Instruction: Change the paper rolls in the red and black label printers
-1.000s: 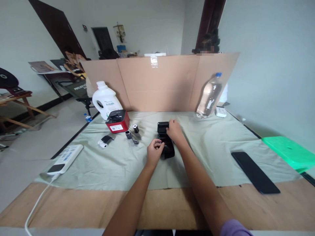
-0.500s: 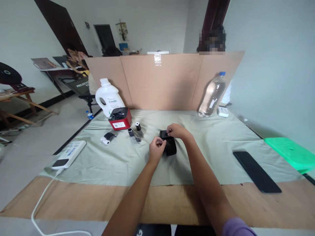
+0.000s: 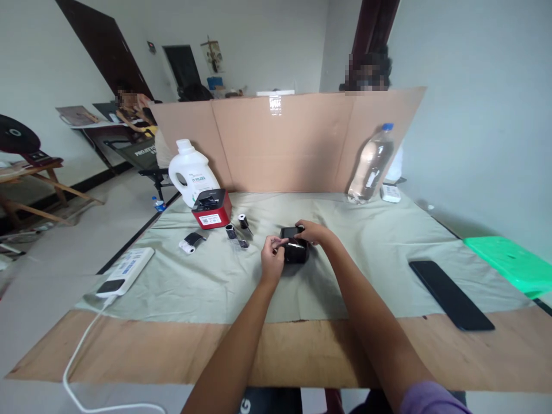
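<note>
A small glossy black box-like device (image 3: 295, 252) lies on the cloth in front of me, with a dark flat section at its far side; its exact kind I cannot make out. My left hand (image 3: 272, 257) is closed at its left edge, the thumb and bent fingers gripping there. From the right and far side my right hand (image 3: 314, 232) holds the same device, its fingers curled over the top. Parts of the device are hidden under the fingers. To the left stand two small dark rolls (image 3: 230, 232) with loose ends, and another black-and-white roll (image 3: 191, 242) lies farther left.
Behind the rolls is a red box with a black top (image 3: 212, 210), beside a white jug (image 3: 194, 172). A cardboard screen (image 3: 284, 144) closes off the back. There are a clear bottle (image 3: 373, 164), black phone (image 3: 451, 294), white power strip (image 3: 126, 271) and green stool (image 3: 511, 264).
The glossy front part of the device, which hung down toward me, now sits higher against the rest. Both hands stay on it, with the fingers slightly shifted.
</note>
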`<state>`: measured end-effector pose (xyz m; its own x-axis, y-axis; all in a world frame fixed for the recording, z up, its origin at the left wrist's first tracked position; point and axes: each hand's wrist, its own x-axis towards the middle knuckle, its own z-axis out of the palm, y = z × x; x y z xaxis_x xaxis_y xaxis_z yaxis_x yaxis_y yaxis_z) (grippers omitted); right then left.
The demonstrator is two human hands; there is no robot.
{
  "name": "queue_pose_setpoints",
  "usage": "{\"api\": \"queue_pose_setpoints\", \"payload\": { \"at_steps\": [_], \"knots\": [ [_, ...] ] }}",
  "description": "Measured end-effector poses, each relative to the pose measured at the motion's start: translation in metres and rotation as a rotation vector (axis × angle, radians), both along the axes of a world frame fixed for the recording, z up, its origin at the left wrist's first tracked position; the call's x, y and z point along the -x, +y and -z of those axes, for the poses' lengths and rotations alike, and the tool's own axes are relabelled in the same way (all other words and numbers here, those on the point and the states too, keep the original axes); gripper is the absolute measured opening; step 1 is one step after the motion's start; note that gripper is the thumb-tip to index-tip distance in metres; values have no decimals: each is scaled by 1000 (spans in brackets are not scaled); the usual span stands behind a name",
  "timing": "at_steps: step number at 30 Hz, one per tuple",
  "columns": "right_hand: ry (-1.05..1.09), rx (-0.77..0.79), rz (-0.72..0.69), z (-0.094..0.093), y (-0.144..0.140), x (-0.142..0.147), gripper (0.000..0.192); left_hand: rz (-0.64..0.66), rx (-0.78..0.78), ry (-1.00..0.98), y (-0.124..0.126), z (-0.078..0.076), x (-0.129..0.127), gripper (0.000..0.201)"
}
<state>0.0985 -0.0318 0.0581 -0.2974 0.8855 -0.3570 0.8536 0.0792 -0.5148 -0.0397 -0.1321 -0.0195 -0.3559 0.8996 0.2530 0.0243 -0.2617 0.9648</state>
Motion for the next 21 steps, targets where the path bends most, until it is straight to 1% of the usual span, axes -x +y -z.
{"api": "queue_pose_setpoints", "payload": {
  "at_steps": [3, 5, 7, 9, 12, 17, 21],
  "knots": [
    [130, 106, 35, 7, 0, -11, 58, -40, -6, 20, 3, 2, 2, 22],
    [201, 153, 44, 10, 1, -17, 57, -80, -23, 47, 8, 5, 4, 27],
    [245, 188, 46, 12, 3, -21, 58, -100, -3, 99, 13, 10, 7, 30],
    [268, 198, 46, 12, 4, -23, 63, -87, 24, 151, 18, 15, 11, 31],
    [308, 216, 45, 11, 4, -27, 66, -60, 20, 201, 21, 19, 15, 31],
    [408, 302, -8, 13, 7, -38, 63, -65, -9, 240, 19, 16, 14, 29],
    [379, 306, 3, 15, 9, -36, 59, -52, -25, 276, 17, 14, 12, 24]
  ]
}}
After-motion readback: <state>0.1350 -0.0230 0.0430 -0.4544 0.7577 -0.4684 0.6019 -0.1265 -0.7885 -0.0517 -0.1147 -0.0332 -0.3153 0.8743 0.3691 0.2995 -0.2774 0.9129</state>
